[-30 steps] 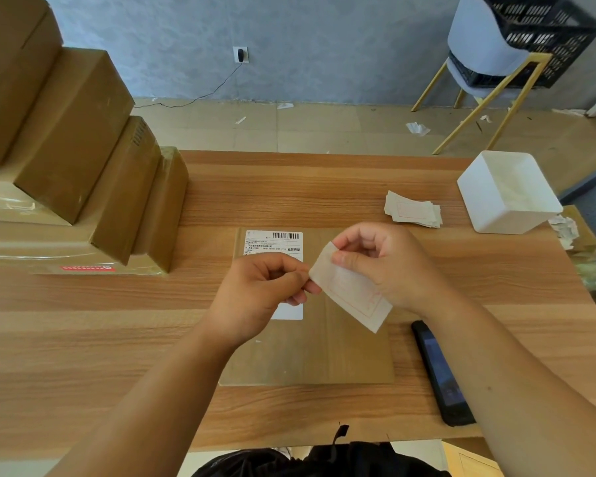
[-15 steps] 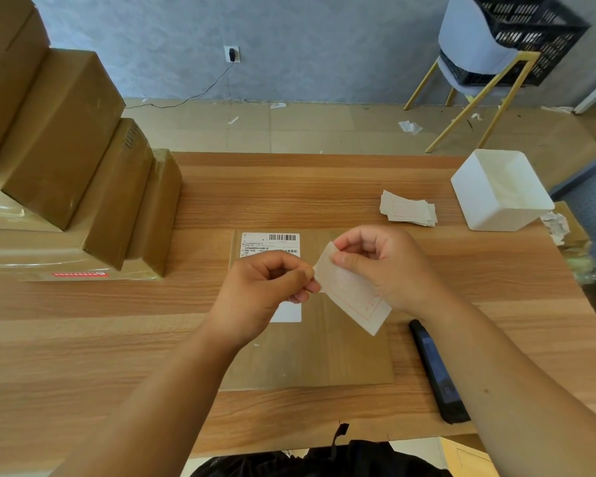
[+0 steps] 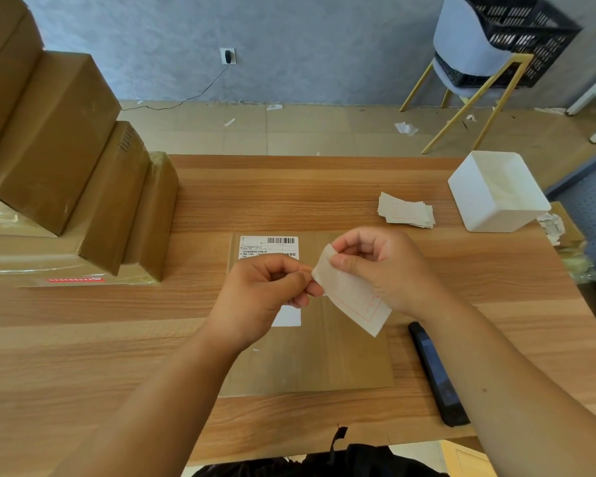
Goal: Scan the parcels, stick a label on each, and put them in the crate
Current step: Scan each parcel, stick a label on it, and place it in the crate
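Hardly moved since a moment ago. Pinching the label just above the parcel, left hand at its corner, right hand near its top. Peeling it open, maybe. Next, press flat onto the parcel.

Parcel-packing room: stacked cartons, label pile, crate.

On the flat parcel, the left hand covers the middle of the shipping label, whose print is too small to read. Above the parcel, the right hand hides one edge of the held label; its faint red markings are illegible. Left of the parcel, the stacked boxes run past the view's edge. Far right of it, the crate is cropped at the top.
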`<state>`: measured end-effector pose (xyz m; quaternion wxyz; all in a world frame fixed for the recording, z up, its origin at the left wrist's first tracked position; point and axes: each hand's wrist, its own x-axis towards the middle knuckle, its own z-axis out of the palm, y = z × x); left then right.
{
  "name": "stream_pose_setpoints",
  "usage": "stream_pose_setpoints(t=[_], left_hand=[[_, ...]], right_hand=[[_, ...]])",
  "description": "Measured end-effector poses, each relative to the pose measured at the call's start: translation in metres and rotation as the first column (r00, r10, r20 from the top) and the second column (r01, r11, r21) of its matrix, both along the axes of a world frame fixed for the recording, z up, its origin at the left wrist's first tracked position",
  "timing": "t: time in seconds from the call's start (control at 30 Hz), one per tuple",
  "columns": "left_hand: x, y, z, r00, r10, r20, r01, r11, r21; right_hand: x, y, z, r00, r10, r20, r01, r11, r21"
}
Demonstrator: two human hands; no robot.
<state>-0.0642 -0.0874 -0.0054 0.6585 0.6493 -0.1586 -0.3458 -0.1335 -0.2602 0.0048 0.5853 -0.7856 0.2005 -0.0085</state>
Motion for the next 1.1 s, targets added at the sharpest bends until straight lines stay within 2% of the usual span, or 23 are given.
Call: stream_pose_setpoints(t=[0.13,0.2,0.27,0.3,0.37,0.5,0.63,0.9,1.0,1.1], left_hand=[[0.001,-0.001,-0.001,1.0,0.007,0.013,-0.007,1.0,0.006],[0.001,-0.003,-0.002,1.0,0.027,0.006,-0.027,1.0,0.0],[0.001,-0.004,-0.002,0.998,0.057,-0.002,-0.057,0.998,-0.005],[0.002,-0.004,-0.002,0.997,0.071,0.003,-0.071,0.997,-0.003],[0.003,-0.005,-0.003,0.995,0.092,0.023,-0.092,0.996,0.005],[0.003,-0.005,-0.003,0.993,0.113,0.044,-0.114,0.993,0.016],[0.003,-0.006,-0.001,0.992,0.092,0.084,-0.094,0.995,0.017],[-0.001,-0.006,0.002,0.975,0.001,0.221,-0.015,0.998,0.06],[-0.002,-0.008,0.001,0.977,-0.012,0.215,0.001,0.999,0.052],[-0.004,-0.014,-0.002,0.985,0.029,0.172,-0.038,0.998,0.047]], right_hand=[[0.001,0.003,-0.005,0.999,-0.049,-0.008,0.048,0.994,-0.094],[0.001,0.006,-0.008,0.995,-0.102,0.008,0.101,0.971,-0.219],[-0.001,0.009,-0.009,0.985,-0.153,0.083,0.173,0.925,-0.339],[-0.003,0.01,-0.008,0.979,-0.155,0.133,0.193,0.918,-0.347],[-0.006,0.012,-0.005,0.98,-0.095,0.176,0.144,0.946,-0.291],[-0.009,0.018,0.0,0.989,0.071,0.13,-0.051,0.987,-0.149],[-0.009,0.019,0.002,0.986,0.044,0.161,-0.035,0.998,-0.057],[-0.014,0.019,-0.001,0.989,0.002,0.147,0.004,0.999,-0.043],[-0.019,0.016,-0.002,0.993,-0.025,0.117,0.025,1.0,0.002],[-0.022,0.011,-0.006,0.988,-0.139,0.067,0.135,0.988,0.068]])
